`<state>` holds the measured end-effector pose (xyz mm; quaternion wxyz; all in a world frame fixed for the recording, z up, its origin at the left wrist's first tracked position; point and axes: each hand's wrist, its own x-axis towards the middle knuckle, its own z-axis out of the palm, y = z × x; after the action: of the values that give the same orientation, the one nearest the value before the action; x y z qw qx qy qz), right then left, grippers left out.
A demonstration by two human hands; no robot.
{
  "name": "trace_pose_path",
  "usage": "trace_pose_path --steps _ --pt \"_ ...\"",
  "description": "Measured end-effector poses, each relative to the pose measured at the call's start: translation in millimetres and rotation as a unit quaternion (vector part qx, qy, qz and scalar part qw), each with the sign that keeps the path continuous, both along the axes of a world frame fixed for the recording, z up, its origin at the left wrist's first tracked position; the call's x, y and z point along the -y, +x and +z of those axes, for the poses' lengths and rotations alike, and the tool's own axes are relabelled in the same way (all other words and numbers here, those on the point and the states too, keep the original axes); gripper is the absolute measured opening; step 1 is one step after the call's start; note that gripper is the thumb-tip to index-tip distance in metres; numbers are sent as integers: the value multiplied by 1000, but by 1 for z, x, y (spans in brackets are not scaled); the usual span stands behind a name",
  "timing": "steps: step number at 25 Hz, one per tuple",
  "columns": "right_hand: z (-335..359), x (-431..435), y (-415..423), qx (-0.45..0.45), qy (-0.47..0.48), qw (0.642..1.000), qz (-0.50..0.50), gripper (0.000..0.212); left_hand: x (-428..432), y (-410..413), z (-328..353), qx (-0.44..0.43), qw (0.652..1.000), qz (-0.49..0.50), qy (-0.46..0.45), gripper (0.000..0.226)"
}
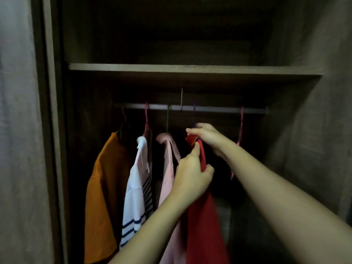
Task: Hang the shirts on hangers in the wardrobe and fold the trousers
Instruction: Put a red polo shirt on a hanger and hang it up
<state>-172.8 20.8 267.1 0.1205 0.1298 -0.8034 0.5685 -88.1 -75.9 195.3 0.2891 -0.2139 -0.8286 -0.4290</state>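
A red shirt point(204, 225) hangs from a purple hanger point(194, 115) hooked on the wardrobe rail point(215, 109). My left hand point(190, 178) pinches the shirt's shoulder edge. My right hand point(205, 136) grips the collar at the top, just under the hook. To the left hang an orange shirt point(102, 187), a white shirt with dark stripes point(135, 197) and a pink shirt point(168, 168), each on its own hanger.
An empty pink hanger point(240, 134) hangs on the rail to the right of my hands. A wooden shelf point(190, 69) runs above the rail. Wardrobe side walls close in left and right; the interior is dark.
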Motion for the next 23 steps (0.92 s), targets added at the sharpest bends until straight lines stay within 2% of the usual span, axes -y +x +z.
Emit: trace_pose_path --steps 2,5,10,12,14,16,17,20,23 --pt "3 -4 -25 9 8 1000 -12 14 -3 -22 3 1 1000 -6 5 72" --pt "3 -10 -63 25 41 997 -56 48 -12 -52 1 18 999 -14 24 75" --pt "-11 -22 -84 67 120 989 -60 66 -26 -65 -21 25 1000 -14 -13 78" --pt "-9 -24 -81 66 161 983 -58 62 -30 -66 -24 25 999 -13 -30 78" --pt "1 -23 -68 48 244 966 -62 42 -30 -66 -21 38 998 -13 -46 80" --pt "14 -18 -50 -20 330 938 -107 37 -24 -59 -14 33 998 -17 -55 82" --pt "20 -13 -38 -74 343 926 -137 38 -19 -53 -9 23 999 -18 -46 81" --pt "30 2 -10 -228 290 911 -183 39 7 -31 4 -32 999 8 5 70" --pt "12 32 21 -337 208 909 -127 30 49 -7 -3 -106 991 57 58 59"
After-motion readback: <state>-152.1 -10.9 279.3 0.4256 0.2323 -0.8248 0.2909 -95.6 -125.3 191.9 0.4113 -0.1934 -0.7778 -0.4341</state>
